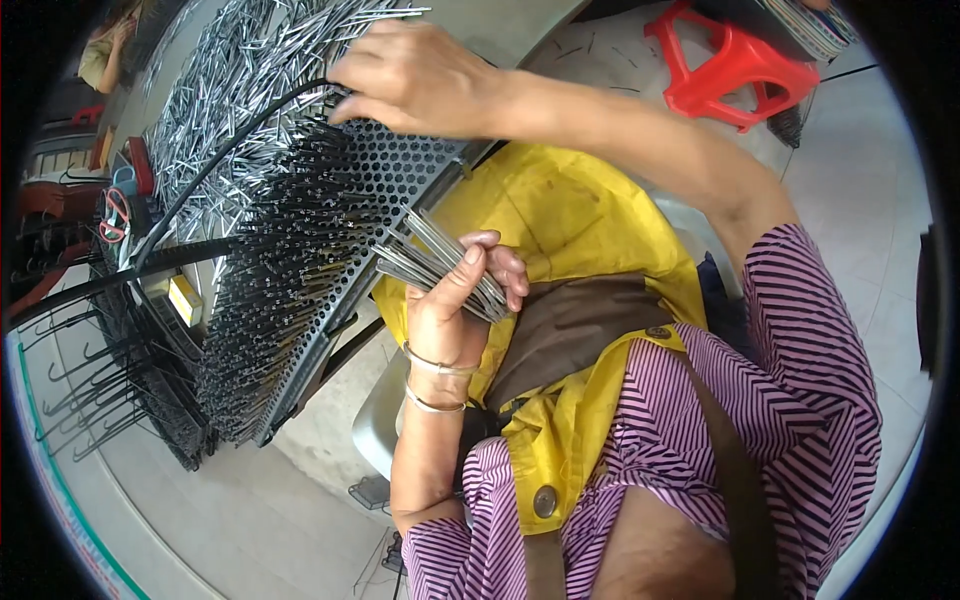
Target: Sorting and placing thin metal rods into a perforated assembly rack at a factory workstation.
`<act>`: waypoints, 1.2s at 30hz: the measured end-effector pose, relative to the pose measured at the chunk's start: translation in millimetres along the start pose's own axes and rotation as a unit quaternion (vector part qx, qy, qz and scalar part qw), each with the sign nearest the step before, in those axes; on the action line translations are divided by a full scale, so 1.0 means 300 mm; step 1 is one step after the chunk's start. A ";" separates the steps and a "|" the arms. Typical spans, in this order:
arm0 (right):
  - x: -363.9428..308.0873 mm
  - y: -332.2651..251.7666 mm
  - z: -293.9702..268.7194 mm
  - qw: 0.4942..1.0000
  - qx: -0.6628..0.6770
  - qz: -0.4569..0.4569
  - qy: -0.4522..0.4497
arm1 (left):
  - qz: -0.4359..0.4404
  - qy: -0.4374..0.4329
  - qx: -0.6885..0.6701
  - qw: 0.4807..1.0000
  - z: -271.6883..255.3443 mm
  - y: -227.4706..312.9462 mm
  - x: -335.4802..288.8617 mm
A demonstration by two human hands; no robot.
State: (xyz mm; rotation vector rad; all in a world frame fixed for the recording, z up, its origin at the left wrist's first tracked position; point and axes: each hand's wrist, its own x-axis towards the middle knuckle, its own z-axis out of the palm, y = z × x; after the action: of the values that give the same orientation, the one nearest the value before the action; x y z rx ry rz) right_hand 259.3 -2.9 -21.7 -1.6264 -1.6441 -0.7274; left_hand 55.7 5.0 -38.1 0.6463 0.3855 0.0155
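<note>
My left hand is closed around a bundle of thin silver metal rods, thumb on top, in front of my yellow apron. My right hand is slightly blurred above the far end of a black perforated rack. Its fingers are curled toward the thumb; whatever they hold, if anything, is too small or hidden to name. Dark thin rods stand densely in the rack's holes, while the holes near its right edge are bare. Behind it spreads a large loose heap of silver rods.
A black bent bar arches over the rack. Hooked wires stick out at the left, near a small yellow box and red-handled scissors. A red plastic stool stands at far right. Another person is at far left.
</note>
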 end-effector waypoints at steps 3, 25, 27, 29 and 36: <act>-0.070 -0.115 -0.091 0.987 0.108 0.123 0.003 | -0.005 0.000 0.008 1.000 0.002 0.005 0.002; -0.144 -0.153 -0.153 0.811 0.398 0.423 -0.074 | 0.017 0.100 0.065 0.993 0.019 -0.029 -0.024; -0.096 -0.093 -0.115 0.922 0.259 0.288 -0.003 | 0.017 0.102 0.065 0.993 0.009 -0.035 -0.032; -0.048 -0.049 -0.070 0.962 0.178 0.202 0.038 | 0.015 0.103 0.060 0.993 -0.003 -0.044 -0.034; 0.059 -0.011 0.028 0.971 0.083 0.198 -0.107 | 0.019 0.106 0.047 0.993 -0.010 -0.035 -0.044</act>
State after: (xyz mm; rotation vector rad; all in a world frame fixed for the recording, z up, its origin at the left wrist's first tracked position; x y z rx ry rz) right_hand 255.7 14.1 -12.3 -1.8796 -1.4122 -0.2141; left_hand 41.3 -3.6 -41.9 0.7470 0.5813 0.1037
